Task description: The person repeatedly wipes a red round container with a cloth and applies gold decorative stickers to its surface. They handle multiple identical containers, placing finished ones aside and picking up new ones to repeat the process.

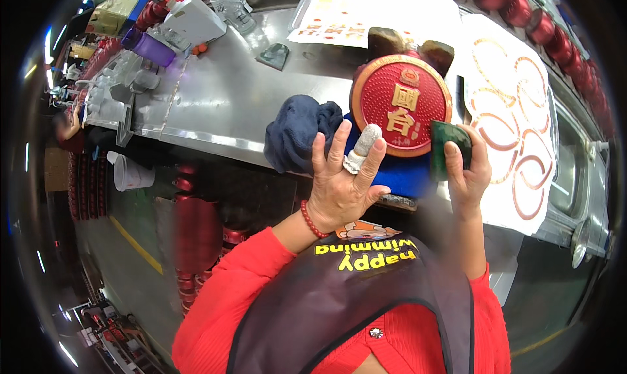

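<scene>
A round red bottle (372, 103) with a gold rim and raised gold characters lies face up in front of me, its neck pointing away. Under it is a bright blue cloth (408, 175). My left hand (343, 191) hovers at the bottle's near left edge, fingers spread, one finger wrapped in a whitish cover; whether it touches the bottle I cannot tell. My right hand (471, 175) grips a flat dark green scraper-like piece (446, 139) by the bottle's right rim. Left of the bottle sits a crumpled navy cloth (297, 132).
White sheets with copper-coloured ring stickers (499, 129) lie to the right. Another sheet with small orange stickers (343, 21) is farther back. A green triangular piece (273, 56) rests on the metal bench (222, 93). A purple cup (149, 46) stands back left; red bottles (516, 8) line the far right.
</scene>
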The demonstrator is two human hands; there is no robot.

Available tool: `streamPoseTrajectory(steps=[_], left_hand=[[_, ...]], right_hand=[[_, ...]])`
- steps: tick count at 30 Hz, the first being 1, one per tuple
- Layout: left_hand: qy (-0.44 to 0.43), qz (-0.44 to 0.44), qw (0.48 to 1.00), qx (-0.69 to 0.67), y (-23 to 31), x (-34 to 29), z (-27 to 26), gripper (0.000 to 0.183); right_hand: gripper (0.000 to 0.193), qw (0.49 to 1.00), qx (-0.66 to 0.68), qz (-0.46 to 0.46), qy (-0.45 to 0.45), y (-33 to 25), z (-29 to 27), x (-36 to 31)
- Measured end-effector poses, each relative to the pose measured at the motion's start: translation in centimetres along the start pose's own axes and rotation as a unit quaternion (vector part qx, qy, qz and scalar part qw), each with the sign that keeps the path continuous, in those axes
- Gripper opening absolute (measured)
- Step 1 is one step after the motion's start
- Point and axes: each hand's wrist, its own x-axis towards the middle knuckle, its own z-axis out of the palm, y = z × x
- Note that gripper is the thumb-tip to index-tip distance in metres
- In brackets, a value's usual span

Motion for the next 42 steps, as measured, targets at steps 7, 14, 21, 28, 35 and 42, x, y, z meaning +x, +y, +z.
streamPoseTrajectory(steps=[7,14,21,28,35,42], left_hand=[[0.035,-0.038,0.983,-0.178,-2.9,4.7,-0.6,0.08],[0.008,0.003,0.965,-0.26,-6.0,11.2,-1.2,0.065],[-0.028,-0.198,0.871,-0.448,-6.6,14.4,0.4,0.053],[-0.09,-0.146,0.866,-0.469,-6.1,16.5,-1.8,0.043],[-0.17,0.053,0.943,-0.282,-5.2,18.8,-6.1,0.037],[-0.036,0.037,0.954,-0.294,-5.3,14.6,-7.9,0.037]], right_hand=[[0.038,0.998,0.043,0.045,-0.015,0.2,0.1,0.7],[0.037,0.992,0.081,0.089,-0.042,0.4,-0.4,2.2],[0.028,0.999,0.013,0.047,0.018,0.7,-1.9,7.2],[0.032,0.986,0.124,0.11,0.02,0.8,-3.3,2.3],[0.035,0.974,0.186,0.124,0.044,1.0,-4.8,-0.2],[0.034,0.959,0.253,0.126,0.019,1.1,-4.0,-0.5]])
